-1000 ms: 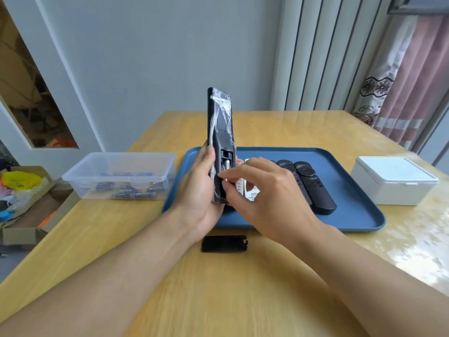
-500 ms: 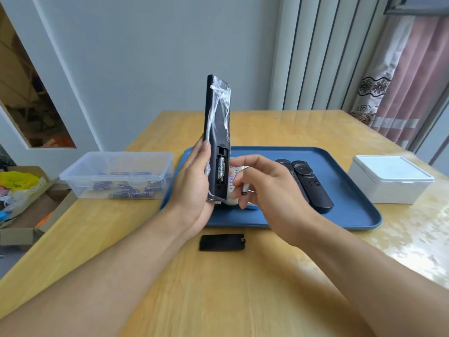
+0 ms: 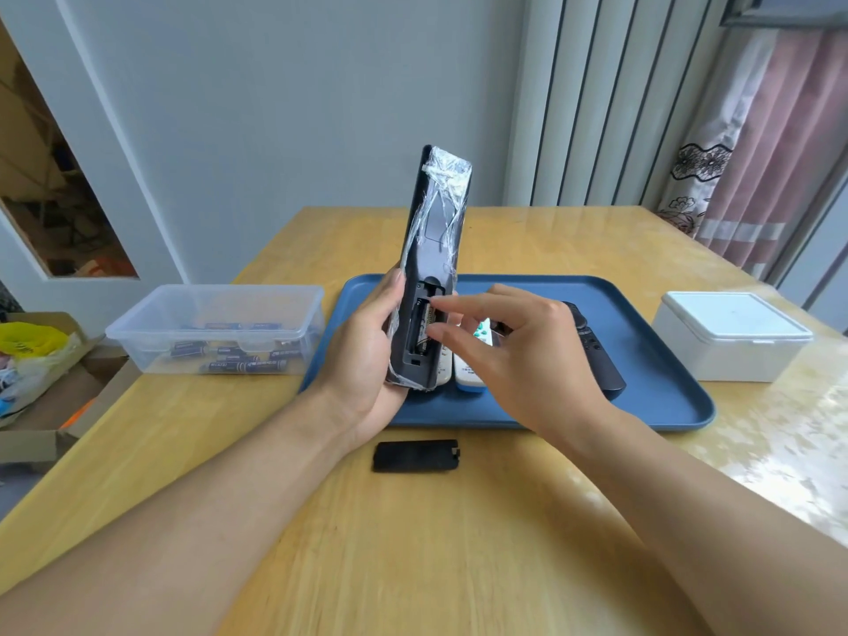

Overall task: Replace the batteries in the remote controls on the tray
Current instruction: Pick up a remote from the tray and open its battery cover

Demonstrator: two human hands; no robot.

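My left hand [image 3: 362,360] grips a black remote [image 3: 436,231] wrapped in clear film, holding it upright over the blue tray [image 3: 642,406]. The remote's battery bay faces me, uncovered, with one battery [image 3: 423,346] seated in it. My right hand [image 3: 527,351] reaches in with straight fingers, and its thumb and index fingertips touch that battery. The black battery cover [image 3: 415,455] lies on the table just in front of the tray. Two white remotes [image 3: 468,376] and black remotes [image 3: 596,355] lie on the tray, partly hidden behind my hands.
A clear plastic box [image 3: 215,314] holding several batteries stands left of the tray. A closed white box [image 3: 729,337] stands to the right. A cardboard box with bags [image 3: 32,360] sits on the floor beyond the table's left edge.
My right hand drew back from the battery bay and has returned to it with straighter fingers. My left hand tilted the remote slightly, so the bay faces me more.
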